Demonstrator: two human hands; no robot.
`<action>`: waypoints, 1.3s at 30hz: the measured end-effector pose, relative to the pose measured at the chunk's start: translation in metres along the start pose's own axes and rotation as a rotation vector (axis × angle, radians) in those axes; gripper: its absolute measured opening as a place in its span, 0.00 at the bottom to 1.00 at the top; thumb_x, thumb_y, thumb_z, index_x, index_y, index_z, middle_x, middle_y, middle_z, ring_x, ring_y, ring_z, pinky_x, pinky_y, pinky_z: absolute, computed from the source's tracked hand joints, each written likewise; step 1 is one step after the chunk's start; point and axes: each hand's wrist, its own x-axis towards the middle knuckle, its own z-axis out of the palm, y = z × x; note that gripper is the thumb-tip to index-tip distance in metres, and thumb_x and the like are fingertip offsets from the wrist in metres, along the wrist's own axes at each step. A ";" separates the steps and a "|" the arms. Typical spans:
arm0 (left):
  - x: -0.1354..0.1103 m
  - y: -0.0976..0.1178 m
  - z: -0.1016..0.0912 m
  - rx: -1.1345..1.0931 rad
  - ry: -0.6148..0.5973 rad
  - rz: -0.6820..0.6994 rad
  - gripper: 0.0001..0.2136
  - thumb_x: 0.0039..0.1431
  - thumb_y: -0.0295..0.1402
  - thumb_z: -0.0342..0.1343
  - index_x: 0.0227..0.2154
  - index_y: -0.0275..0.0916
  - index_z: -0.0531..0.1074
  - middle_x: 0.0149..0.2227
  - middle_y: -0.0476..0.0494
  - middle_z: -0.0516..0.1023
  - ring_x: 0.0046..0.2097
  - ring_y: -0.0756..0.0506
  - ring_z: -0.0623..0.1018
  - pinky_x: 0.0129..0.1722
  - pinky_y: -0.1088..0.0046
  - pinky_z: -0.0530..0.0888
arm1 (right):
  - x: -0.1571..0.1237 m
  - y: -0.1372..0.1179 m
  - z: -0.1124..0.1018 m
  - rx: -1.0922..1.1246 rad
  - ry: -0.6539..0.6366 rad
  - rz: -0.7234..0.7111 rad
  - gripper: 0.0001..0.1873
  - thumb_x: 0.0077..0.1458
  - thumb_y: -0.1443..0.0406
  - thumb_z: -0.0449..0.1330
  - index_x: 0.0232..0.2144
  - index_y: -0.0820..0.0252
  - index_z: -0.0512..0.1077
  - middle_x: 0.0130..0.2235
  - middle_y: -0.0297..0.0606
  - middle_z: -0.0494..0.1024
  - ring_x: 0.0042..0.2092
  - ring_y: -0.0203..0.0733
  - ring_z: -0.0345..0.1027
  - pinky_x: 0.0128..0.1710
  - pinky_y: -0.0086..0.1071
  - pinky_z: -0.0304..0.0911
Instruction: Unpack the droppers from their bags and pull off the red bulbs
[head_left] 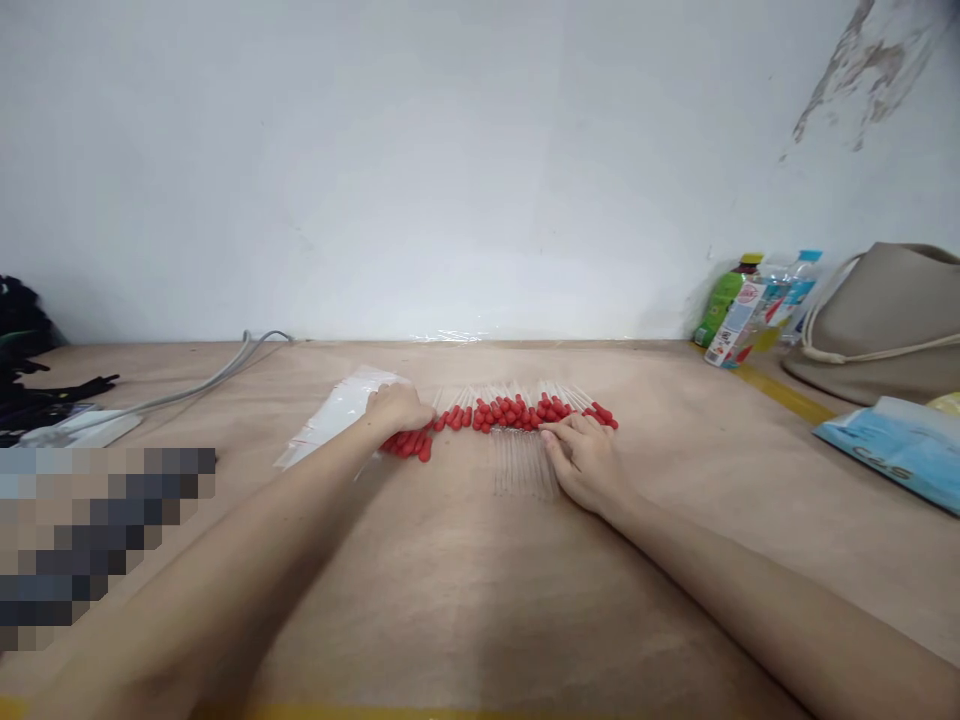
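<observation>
A row of thin, pale sticks with bulb-shaped red ends point(510, 410) lies across the tabletop, red ends toward me. My left hand point(401, 408) is closed over the left part of this row, and several red ends stick out below its palm. Its fingertips are hidden. Beside it on the left is a fanned stack of white plastic bags point(330, 415). At the right part of the row, my right hand point(589, 460) has bent fingers closed near the red ends; what they hold is hidden. Thin clear rods point(521, 465) lie next to its thumb, pointing toward me.
Bottles point(724, 300) and a carton point(737, 322) stand at the back right, near a grey-beige drawstring bag point(885, 310). A blue packet point(900, 450) lies in front of the bag. A grey cable point(217, 378) and black items point(30, 350) are at the left. A white wall point(465, 180) closes off the back.
</observation>
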 end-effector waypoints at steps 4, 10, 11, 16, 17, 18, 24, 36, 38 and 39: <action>0.005 0.003 0.000 0.020 -0.011 -0.008 0.11 0.43 0.40 0.53 0.20 0.36 0.74 0.28 0.34 0.77 0.35 0.36 0.75 0.31 0.67 0.68 | 0.002 0.005 0.006 -0.055 0.042 0.085 0.10 0.53 0.67 0.51 0.32 0.60 0.73 0.32 0.40 0.75 0.36 0.44 0.64 0.38 0.37 0.53; -0.024 0.002 -0.006 0.138 0.280 0.082 0.15 0.54 0.35 0.44 0.36 0.29 0.70 0.43 0.27 0.70 0.48 0.32 0.67 0.42 0.59 0.64 | 0.005 0.006 0.003 -0.028 -0.035 0.147 0.09 0.48 0.68 0.53 0.33 0.62 0.72 0.33 0.40 0.76 0.36 0.44 0.64 0.37 0.36 0.56; -0.032 0.001 -0.005 0.182 0.379 0.148 0.14 0.56 0.33 0.42 0.37 0.28 0.69 0.42 0.27 0.70 0.47 0.33 0.67 0.42 0.59 0.63 | 0.005 0.006 0.002 -0.019 -0.056 0.159 0.10 0.48 0.68 0.54 0.34 0.63 0.72 0.34 0.40 0.76 0.37 0.45 0.64 0.37 0.36 0.56; -0.075 0.003 0.017 0.169 0.535 0.545 0.11 0.61 0.32 0.39 0.32 0.33 0.65 0.33 0.38 0.70 0.38 0.40 0.70 0.37 0.65 0.66 | 0.007 0.004 0.001 0.024 -0.111 0.212 0.12 0.49 0.69 0.52 0.37 0.63 0.71 0.35 0.40 0.77 0.39 0.45 0.64 0.39 0.36 0.57; -0.080 0.003 0.023 0.121 0.524 0.590 0.10 0.61 0.32 0.39 0.32 0.35 0.64 0.32 0.40 0.70 0.37 0.42 0.70 0.36 0.66 0.66 | 0.007 0.005 0.002 0.035 -0.110 0.211 0.12 0.49 0.69 0.52 0.37 0.62 0.71 0.35 0.39 0.77 0.39 0.45 0.64 0.39 0.37 0.57; -0.085 0.004 0.029 0.068 0.514 0.620 0.09 0.61 0.32 0.39 0.32 0.36 0.63 0.32 0.42 0.70 0.36 0.43 0.70 0.35 0.68 0.67 | 0.007 0.005 0.002 0.045 -0.106 0.208 0.12 0.49 0.70 0.52 0.37 0.62 0.71 0.36 0.39 0.77 0.39 0.44 0.64 0.39 0.37 0.57; -0.092 0.003 0.055 -0.247 0.521 0.749 0.08 0.62 0.31 0.40 0.39 0.38 0.63 0.36 0.44 0.69 0.36 0.47 0.71 0.35 0.72 0.69 | 0.006 0.013 0.006 0.122 -0.021 0.236 0.11 0.50 0.65 0.53 0.36 0.60 0.72 0.33 0.39 0.77 0.36 0.44 0.65 0.37 0.37 0.60; -0.090 0.010 0.056 -0.428 0.540 0.834 0.05 0.59 0.31 0.47 0.35 0.38 0.66 0.36 0.43 0.69 0.38 0.47 0.69 0.40 0.69 0.68 | -0.002 -0.006 -0.008 0.125 0.024 -0.389 0.16 0.53 0.60 0.56 0.43 0.57 0.69 0.44 0.41 0.72 0.46 0.44 0.62 0.46 0.42 0.55; -0.090 0.013 0.057 -0.433 0.554 0.855 0.05 0.59 0.31 0.47 0.35 0.37 0.66 0.35 0.43 0.70 0.38 0.47 0.69 0.40 0.68 0.68 | -0.002 -0.009 -0.006 0.106 0.023 -0.443 0.14 0.53 0.60 0.56 0.42 0.57 0.71 0.43 0.39 0.73 0.46 0.44 0.62 0.47 0.42 0.54; -0.090 0.014 0.058 -0.433 0.558 0.865 0.05 0.59 0.30 0.47 0.35 0.37 0.66 0.35 0.43 0.70 0.38 0.46 0.69 0.40 0.68 0.68 | -0.002 -0.010 -0.004 0.103 0.023 -0.459 0.13 0.53 0.60 0.56 0.40 0.57 0.71 0.42 0.39 0.74 0.46 0.44 0.62 0.47 0.42 0.54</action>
